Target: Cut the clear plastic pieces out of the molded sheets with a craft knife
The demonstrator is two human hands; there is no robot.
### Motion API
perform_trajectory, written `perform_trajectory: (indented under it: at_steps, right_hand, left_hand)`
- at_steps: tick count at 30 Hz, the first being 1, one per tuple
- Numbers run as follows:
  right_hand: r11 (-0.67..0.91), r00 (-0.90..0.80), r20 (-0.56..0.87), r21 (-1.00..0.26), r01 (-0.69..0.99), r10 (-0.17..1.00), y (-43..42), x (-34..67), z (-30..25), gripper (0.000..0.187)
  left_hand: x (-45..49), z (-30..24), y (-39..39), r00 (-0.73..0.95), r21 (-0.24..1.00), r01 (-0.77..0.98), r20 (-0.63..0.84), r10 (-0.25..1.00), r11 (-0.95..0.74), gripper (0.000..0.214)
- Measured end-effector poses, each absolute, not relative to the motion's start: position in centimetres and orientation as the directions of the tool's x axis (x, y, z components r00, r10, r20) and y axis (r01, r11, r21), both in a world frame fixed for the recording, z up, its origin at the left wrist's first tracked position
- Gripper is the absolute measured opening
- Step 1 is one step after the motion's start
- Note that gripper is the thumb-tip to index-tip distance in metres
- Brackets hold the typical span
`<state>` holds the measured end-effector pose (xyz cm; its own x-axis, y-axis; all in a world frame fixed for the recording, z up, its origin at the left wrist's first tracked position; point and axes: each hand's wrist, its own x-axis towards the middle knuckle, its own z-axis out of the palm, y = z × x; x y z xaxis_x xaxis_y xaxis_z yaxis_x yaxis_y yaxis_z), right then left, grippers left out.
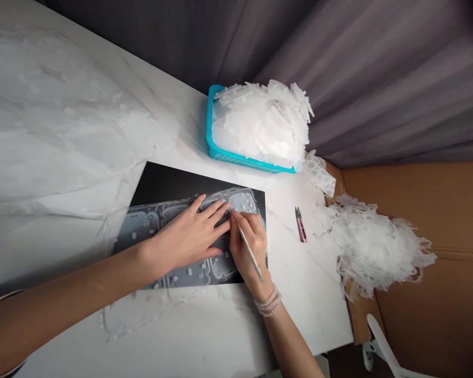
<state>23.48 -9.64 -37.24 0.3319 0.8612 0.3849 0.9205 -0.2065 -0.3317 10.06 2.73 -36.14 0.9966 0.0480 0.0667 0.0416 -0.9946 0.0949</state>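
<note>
My left hand (189, 232) lies flat on a translucent moulded silicone sheet (142, 227), fingers spread and pressing it down. The sheet rests on a black mat (157, 181). My right hand (248, 247), with a beaded bracelet at the wrist, grips a thin pale pick (251, 254). The tip of the pick meets the sheet near the far end, close to my left fingertips. A pair of pink thread snips (300, 224) lies on the white marble table (299, 294), to the right of the mat and out of reach of both fingers.
A turquoise basket (236, 156) overflowing with white trimmings stands at the table's far edge. A loose heap of white trimmings (372, 247) sits past the right edge on cardboard (429, 210). Clear plastic film (63, 121) covers the left of the table. A grey curtain (378, 79) hangs behind.
</note>
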Motion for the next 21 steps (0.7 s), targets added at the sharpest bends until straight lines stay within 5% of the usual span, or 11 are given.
perform_trajectory:
  at_steps: [10, 17, 19, 21]
  right_hand:
    - [-0.214, 0.238, 0.099, -0.202, 0.956, 0.966, -9.5, 23.0, -35.8, 0.049]
    - [-0.232, 0.248, 0.097, -0.157, 0.960, 0.964, -8.7, 22.7, -35.6, 0.050]
    - [-0.232, 0.262, 0.126, -0.213, 0.949, 0.957, -8.3, 22.4, -36.1, 0.049]
    - [-0.238, 0.324, 0.149, -0.416, 0.878, 0.934, -8.0, 22.7, -36.2, 0.046]
  left_hand:
    - [9.3, -37.6, 3.0, 0.987, 0.190, 0.105, 0.100, 0.126, -0.976, 0.070]
    - [9.4, -38.0, 3.2, 0.981, 0.248, 0.109, 0.132, 0.145, -0.963, 0.064]
    - [9.3, -38.2, 3.2, 0.979, 0.248, 0.105, 0.144, 0.144, -0.963, 0.063]
    - [9.3, -38.4, 3.3, 0.979, 0.232, 0.101, 0.152, 0.139, -0.968, 0.063]
